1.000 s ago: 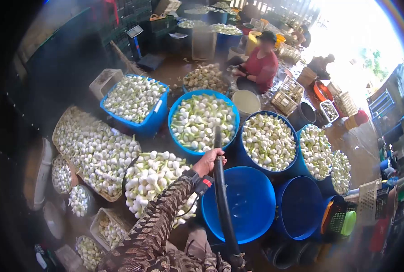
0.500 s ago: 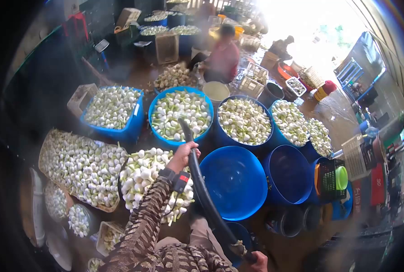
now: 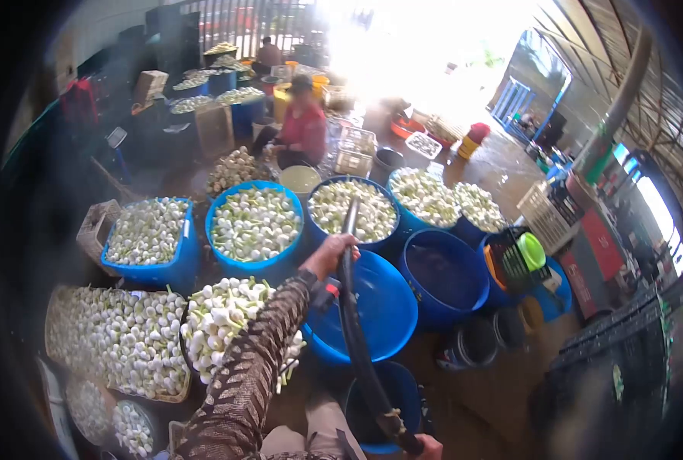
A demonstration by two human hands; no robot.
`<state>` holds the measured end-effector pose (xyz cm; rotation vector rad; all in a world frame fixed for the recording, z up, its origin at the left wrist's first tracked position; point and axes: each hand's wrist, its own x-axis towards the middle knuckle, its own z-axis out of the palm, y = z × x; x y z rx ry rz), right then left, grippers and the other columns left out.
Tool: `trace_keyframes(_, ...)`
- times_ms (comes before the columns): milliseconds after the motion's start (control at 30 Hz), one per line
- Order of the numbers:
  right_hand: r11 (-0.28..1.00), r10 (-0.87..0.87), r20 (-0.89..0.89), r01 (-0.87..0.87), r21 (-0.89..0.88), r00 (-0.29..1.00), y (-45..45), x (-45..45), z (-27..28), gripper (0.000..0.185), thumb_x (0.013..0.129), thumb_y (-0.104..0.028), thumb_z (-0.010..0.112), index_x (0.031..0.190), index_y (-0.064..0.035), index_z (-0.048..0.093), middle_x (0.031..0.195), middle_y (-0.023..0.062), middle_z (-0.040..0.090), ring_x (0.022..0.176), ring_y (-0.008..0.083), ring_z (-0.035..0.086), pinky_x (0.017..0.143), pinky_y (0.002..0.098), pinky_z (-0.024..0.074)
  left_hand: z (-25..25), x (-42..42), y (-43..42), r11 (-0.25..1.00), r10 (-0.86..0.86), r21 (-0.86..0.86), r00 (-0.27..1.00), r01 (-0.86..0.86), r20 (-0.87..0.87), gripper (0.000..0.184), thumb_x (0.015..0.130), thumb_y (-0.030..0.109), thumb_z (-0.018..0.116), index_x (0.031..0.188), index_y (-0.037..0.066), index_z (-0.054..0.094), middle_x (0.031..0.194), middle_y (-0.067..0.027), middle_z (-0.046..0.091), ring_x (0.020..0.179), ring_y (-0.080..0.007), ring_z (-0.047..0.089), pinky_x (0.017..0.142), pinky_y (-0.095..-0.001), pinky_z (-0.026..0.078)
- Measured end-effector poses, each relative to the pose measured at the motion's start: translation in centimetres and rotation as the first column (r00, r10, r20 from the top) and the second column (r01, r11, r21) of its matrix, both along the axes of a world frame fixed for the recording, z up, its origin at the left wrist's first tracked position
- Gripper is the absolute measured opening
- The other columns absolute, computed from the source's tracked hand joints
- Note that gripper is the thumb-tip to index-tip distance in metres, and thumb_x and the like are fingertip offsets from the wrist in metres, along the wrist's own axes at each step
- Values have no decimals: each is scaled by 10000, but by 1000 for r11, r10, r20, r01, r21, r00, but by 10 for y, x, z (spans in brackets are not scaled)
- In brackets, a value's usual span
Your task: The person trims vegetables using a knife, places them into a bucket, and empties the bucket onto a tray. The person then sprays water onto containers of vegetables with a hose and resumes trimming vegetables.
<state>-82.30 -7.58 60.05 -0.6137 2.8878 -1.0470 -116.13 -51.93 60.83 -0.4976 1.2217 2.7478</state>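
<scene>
Left hand (image 3: 331,256): grasping hose (image 3: 358,349) below its upper tip
Right hand (image 3: 429,447): wrapped round lower stretch
Hose: curves between both hands

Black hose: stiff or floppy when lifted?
Probably semi-stiff: the hose bends smoothly, no visible kink, between left hand and right hand. Likely holds its shape over short spans: its end projects past the left hand without drooping.
</scene>
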Motion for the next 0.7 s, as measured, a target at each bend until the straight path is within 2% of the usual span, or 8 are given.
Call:
trace_keyframes(67,1000,-18,38,19,-4,999,0,9,-6,270,683,-68,625,952,-44,623,880,171,641,823,336,624,742,389,502,4,-1,2,999,-15,28,999,16,-32,199,788,109,582,874,-52,504,671,-127,551,524,-193,574,480,-291,521)
trace_keyframes(200,999,-19,36,20,-28,999,-5,6,-11,272,653,-107,654,918,-52,626,853,170,638,794,352,620,703,400,500,18,-9,8,994,-42,-103,998,37,-47,187,794,109,563,887,-42,502,686,-120,555,523,-188,575,479,-285,520)
trace_keyframes(333,999,-42,42,43,-19,998,-3,3,-15,261,635,-108,656,888,-54,628,811,169,632,756,348,621,667,398,499,19,-9,7,994,-48,-104,997,41,-64,185,792,100,558,888,-46,496,679,-119,555,535,-187,579,491,-280,517)
trace_keyframes(467,999,-32,31,33,-15,999,-8,0,-22,244,637,-86,631,880,-60,629,791,168,627,748,349,618,657,396,500,16,-14,4,984,-89,-151,996,92,28,190,802,115,578,885,-34,493,688,-125,563,539,-190,578,496,-291,518)
trace_keyframes(533,999,-41,40,41,-5,998,-13,-7,-14,241,643,-70,619,884,-64,630,804,168,630,753,349,619,656,397,500,16,-28,9,992,-83,-95,996,86,32,178,805,113,569,896,-19,491,682,-123,564,525,-189,572,496,-289,518)
trace_keyframes(600,992,-82,7,82,-100,997,-18,-18,-15,235,648,-62,622,883,-57,627,803,166,629,756,350,619,655,397,499,6,-53,6,986,-148,-81,989,149,11,188,810,125,559,912,-15,488,679,-131,575,532,-198,575,499,-301,519)
trace_keyframes(667,993,-109,70,112,-38,992,-19,-27,-9,247,650,-72,649,894,-56,617,800,158,627,757,348,619,657,392,498,5,-67,4,986,-102,-134,995,102,8,207,810,134,566,923,-20,485,678,-138,577,536,-202,580,494,-301,518)
trace_keyframes(700,993,-106,85,110,-41,991,-17,-28,-6,252,648,-74,651,898,-59,617,803,158,628,760,347,620,658,390,499,5,-70,2,986,-57,-152,995,69,80,215,815,132,562,932,-28,478,684,-143,577,539,-206,583,491,-296,519)
